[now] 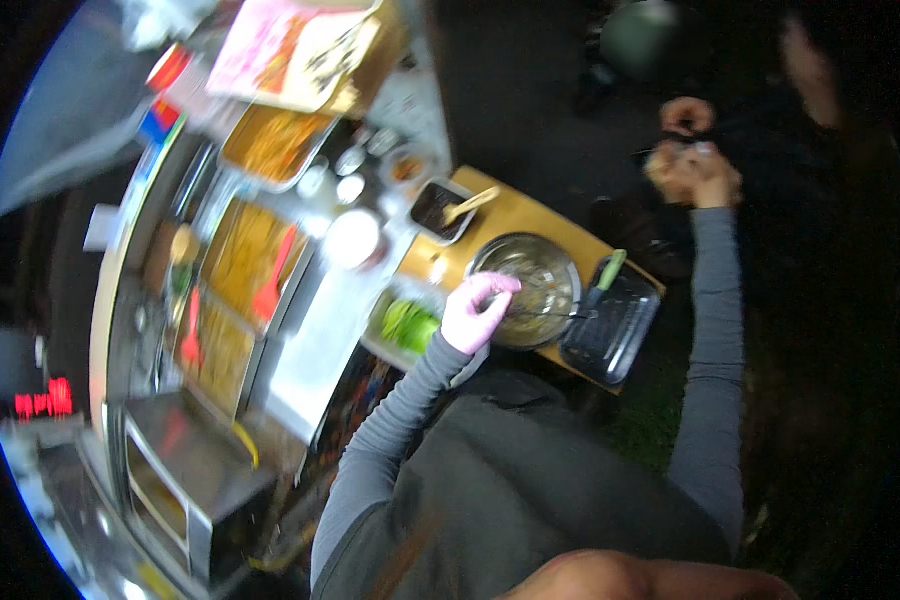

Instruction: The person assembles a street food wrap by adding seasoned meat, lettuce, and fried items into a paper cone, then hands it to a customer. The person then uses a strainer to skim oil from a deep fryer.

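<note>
My left hand [475,312], in a pink glove, is over the left rim of a round metal bowl [573,268]. Its fingers are curled in a pinch around a thin dark utensil [576,315] that reaches across the bowl; the utensil's kind is unclear. Bits of food cling inside the bowl. Stretched far out to the upper right, my right hand [712,178] is closed on a blurred, pale brown thing [667,172]. Just beyond that is another person's hand [687,116], at the dark edge of the view.
The bowl stands on a wooden board [492,194] beside a black tray [610,340] and a dark-filled container [436,208]. Chopped greens [410,325] sit nearer. Leftward are food pans [232,265] with red spatulas [270,296], a white-lidded tub [354,239] and shredded orange food [278,145].
</note>
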